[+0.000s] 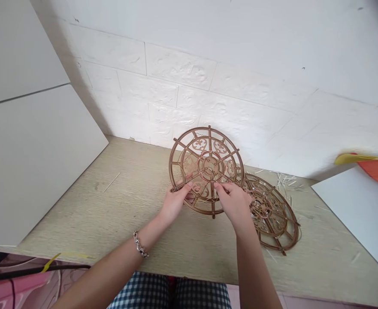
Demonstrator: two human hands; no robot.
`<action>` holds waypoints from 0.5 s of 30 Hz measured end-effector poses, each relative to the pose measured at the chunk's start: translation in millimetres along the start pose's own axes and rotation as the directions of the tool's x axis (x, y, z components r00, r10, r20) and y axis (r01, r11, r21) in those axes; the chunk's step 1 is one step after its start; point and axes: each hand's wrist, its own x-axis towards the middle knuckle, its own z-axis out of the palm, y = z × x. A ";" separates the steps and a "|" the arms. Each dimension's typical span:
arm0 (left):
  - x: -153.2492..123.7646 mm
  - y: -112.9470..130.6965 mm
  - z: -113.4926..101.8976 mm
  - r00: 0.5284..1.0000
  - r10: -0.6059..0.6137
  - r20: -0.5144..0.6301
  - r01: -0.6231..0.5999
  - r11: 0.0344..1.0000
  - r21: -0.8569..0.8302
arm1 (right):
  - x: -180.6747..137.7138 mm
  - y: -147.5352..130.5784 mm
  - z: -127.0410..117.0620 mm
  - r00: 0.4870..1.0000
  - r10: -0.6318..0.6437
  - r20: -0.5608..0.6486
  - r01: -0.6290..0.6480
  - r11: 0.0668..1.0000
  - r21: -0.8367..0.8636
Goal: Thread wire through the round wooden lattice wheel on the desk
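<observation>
Round brown frame (211, 163), one: tilting over the worktop (127, 201), left hand (175, 203) clamping its lower left between fingers; copper wire (211, 152) already circling the hub, loose strand (213, 173) running into right hand's (235, 202) pinching fingers. Second frame (261, 205): lying right.

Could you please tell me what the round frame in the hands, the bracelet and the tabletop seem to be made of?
Round frame: perhaps bronze-coloured plastic or painted metal, slightly glossy; its moulded-looking pattern leaves both open.

Bracelet: likely silver-toned metal, polished; its links look bright and shiny.

Tabletop: wood or wood-look laminate, rather dull; fine grain-like streaks show.
</observation>
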 end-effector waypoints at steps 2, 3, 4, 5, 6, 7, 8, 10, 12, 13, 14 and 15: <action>-0.4 1.0 0.4 1.000 -0.005 -0.017 0.005 1.000 -0.004 | 0.8 3.8 -2.6 0.999 0.023 0.030 -0.026 0.995 0.092; -0.9 1.5 0.8 1.000 -0.005 -0.025 0.005 1.000 0.000 | 1.1 5.7 -3.4 0.999 0.034 0.040 -0.039 0.988 0.146; -1.4 2.0 1.1 0.999 -0.003 -0.035 0.003 1.000 0.006 | 1.4 7.6 -3.8 0.998 0.040 0.049 -0.050 0.978 0.204; -2.0 2.6 1.5 0.999 -0.004 -0.044 0.004 1.000 0.013 | 1.5 9.4 -4.0 0.998 0.040 0.058 -0.054 0.963 0.264; -2.5 3.1 1.8 0.999 -0.008 -0.049 0.009 1.000 0.015 | 1.5 11.0 -4.0 0.997 0.035 0.067 -0.055 0.944 0.324; -3.0 3.6 2.2 0.999 -0.015 -0.050 0.016 1.000 0.010 | 1.5 12.3 -3.9 0.997 0.028 0.074 -0.055 0.924 0.379; -3.3 4.0 2.4 0.999 -0.023 -0.047 0.023 1.000 0.000 | 1.6 13.4 -3.8 0.997 0.021 0.081 -0.053 0.903 0.427; -3.8 4.8 3.0 0.999 -0.032 -0.041 0.031 0.999 -0.025 | 1.7 15.0 -3.9 0.996 0.006 0.090 -0.049 0.871 0.488; -4.0 5.7 3.5 0.999 -0.029 -0.033 0.028 0.999 -0.046 | 1.8 16.0 -4.4 0.995 -0.006 0.101 -0.046 0.861 0.507; -4.1 6.3 3.8 0.999 -0.028 -0.032 0.026 0.998 -0.054 | 1.8 16.3 -4.8 0.994 -0.014 0.107 -0.043 0.859 0.510; -4.2 6.8 4.2 0.999 -0.027 -0.033 0.025 0.998 -0.061 | 1.6 16.6 -5.2 0.993 -0.020 0.112 -0.040 0.859 0.511; -4.3 7.3 4.5 0.999 -0.029 -0.037 0.026 0.997 -0.069 | 1.2 16.7 -5.7 0.993 -0.020 0.115 -0.041 0.860 0.508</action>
